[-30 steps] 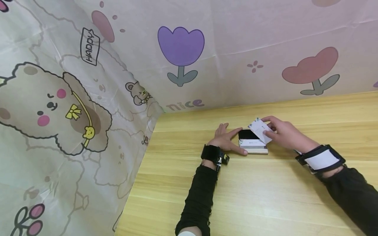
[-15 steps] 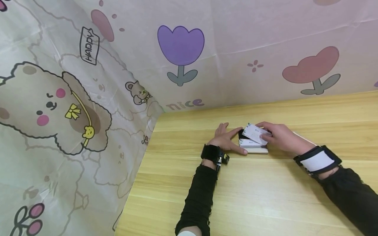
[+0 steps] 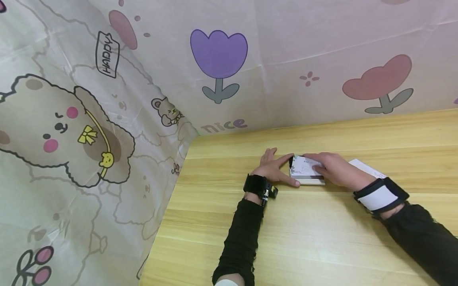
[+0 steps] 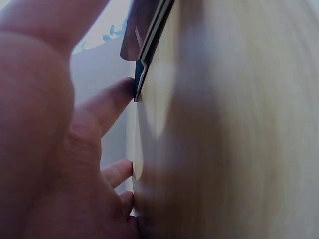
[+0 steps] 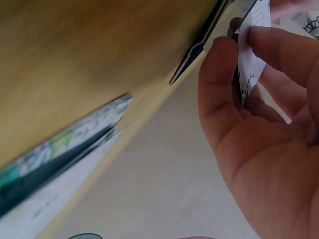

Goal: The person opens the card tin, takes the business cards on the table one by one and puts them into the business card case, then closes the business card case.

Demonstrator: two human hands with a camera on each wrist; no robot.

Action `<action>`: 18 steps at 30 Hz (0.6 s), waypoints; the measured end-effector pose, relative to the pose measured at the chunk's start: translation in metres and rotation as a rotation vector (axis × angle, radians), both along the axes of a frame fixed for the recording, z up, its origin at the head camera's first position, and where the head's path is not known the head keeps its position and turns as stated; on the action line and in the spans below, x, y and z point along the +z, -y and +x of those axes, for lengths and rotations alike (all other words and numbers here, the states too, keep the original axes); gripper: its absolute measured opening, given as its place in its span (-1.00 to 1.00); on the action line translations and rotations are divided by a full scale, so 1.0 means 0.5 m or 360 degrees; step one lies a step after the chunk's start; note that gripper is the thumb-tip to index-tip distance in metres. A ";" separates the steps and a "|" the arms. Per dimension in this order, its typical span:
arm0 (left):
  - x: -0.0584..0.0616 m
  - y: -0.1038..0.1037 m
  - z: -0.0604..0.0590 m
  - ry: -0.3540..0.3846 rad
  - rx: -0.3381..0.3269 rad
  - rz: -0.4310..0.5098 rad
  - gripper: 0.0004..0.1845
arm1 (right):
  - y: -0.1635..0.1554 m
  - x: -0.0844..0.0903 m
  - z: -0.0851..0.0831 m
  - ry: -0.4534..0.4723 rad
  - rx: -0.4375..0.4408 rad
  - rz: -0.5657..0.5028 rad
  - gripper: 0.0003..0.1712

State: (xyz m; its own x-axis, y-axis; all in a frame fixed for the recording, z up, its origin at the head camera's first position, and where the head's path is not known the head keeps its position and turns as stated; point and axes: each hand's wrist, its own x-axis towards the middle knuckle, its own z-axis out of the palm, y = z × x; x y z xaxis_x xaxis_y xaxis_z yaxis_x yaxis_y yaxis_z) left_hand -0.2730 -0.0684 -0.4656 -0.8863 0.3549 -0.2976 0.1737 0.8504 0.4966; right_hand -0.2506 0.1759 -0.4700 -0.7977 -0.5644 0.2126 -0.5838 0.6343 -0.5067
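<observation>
Head view: a small card case (image 3: 307, 174) is seen lying on the wooden table (image 3: 322, 238), roughly mid-table and a bit toward the far edge, with its dark inside mostly covered. A white card (image 3: 304, 166) is laid flat on top of it, pinched at its right end by the right hand (image 3: 334, 170), thumb and fingers curled round the card's edge. In the right wrist view that same card (image 5: 251, 55) is seen edge-on, gripped between the thumb and the fingers (image 5: 279, 42), so the hold is a narrow pinch and nothing loose about it.

The left side of the case is steadied by the left hand (image 3: 273, 167), with fingers held straight and spread, forefinger along the far corner and thumb at the near corner. Nothing is gripped by it, it's just pressed flat against the case and the table. In the left wrist view the case's thin edge (image 4: 149, 50) is touched by a fingertip, everything else being blurry.

Just right of the right hand, another stack of white cards (image 3: 366, 168) is lying on the table, partly hidden by the wrist. Behind the table, a cartoon curtain (image 3: 218, 59) with tulips and bears is hung.
</observation>
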 end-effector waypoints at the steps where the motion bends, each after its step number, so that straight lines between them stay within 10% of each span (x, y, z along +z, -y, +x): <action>1: 0.000 0.000 0.000 0.0003 -0.0001 0.0007 0.14 | 0.000 0.001 0.001 0.0008 -0.0010 -0.0002 -0.47; 18: -0.002 0.001 0.001 -0.0021 -0.0028 -0.0032 0.14 | 0.000 0.007 0.007 0.0007 -0.0007 0.0001 -0.57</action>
